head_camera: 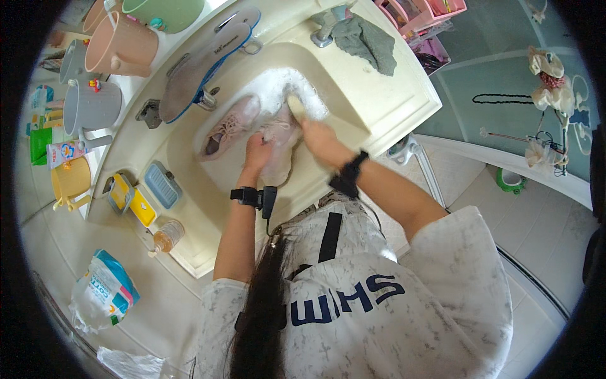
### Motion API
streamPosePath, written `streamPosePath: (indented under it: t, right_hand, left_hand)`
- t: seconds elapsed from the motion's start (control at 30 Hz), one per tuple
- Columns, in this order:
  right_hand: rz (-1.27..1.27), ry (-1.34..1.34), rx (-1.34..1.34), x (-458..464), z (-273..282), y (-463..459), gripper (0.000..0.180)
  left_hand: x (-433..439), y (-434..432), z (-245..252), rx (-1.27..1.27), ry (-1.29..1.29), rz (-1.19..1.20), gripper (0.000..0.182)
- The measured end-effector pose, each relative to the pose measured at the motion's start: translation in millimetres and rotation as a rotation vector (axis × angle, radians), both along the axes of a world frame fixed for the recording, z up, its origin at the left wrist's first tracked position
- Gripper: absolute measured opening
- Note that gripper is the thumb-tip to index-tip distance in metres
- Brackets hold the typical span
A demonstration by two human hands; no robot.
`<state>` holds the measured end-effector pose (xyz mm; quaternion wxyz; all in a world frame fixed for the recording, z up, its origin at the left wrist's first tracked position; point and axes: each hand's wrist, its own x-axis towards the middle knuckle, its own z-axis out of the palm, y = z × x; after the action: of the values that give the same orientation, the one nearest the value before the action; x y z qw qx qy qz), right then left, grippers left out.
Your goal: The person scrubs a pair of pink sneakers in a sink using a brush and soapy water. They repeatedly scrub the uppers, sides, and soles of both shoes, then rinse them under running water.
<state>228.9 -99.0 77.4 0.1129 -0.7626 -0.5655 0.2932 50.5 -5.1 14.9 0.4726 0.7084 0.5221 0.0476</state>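
Two pale pink lace-up shoes lie in the soapy basin of a cream washbasin [402, 102]. My left hand [258, 150] grips the nearer shoe [279, 163] around its upper, by the laces. A light-coloured scrubbing brush [297, 109] is in my right hand [322, 141], its head against the front of that shoe; my right hand is slightly blurred. To the left, the other shoe [231, 127] rests untouched by either hand. White foam [284, 83] is heaped at the far side of the basin, beyond both shoes.
A pair of blue-edged insoles [208, 66] leans over the faucet [207, 100]. A grey cloth [367, 42] lies on the right rim. Soap dishes [162, 184] and a pump bottle [169, 235] stand on the left rim. Cups [92, 109] line a white shelf beyond.
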Motion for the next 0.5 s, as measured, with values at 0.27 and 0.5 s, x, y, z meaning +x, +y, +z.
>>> streamPosePath:
  t: [0.27,0.5]
  right_hand:
    - [-0.090,0.102,-0.102,-11,-20,-15,0.025]
    - [-0.039,0.044,0.173,0,-25,26,0.025]
  left_hand:
    - [-11,10,6,-0.166,0.008,0.123,0.017]
    - [-10,8,12,-0.261,-0.221,0.182,0.019]
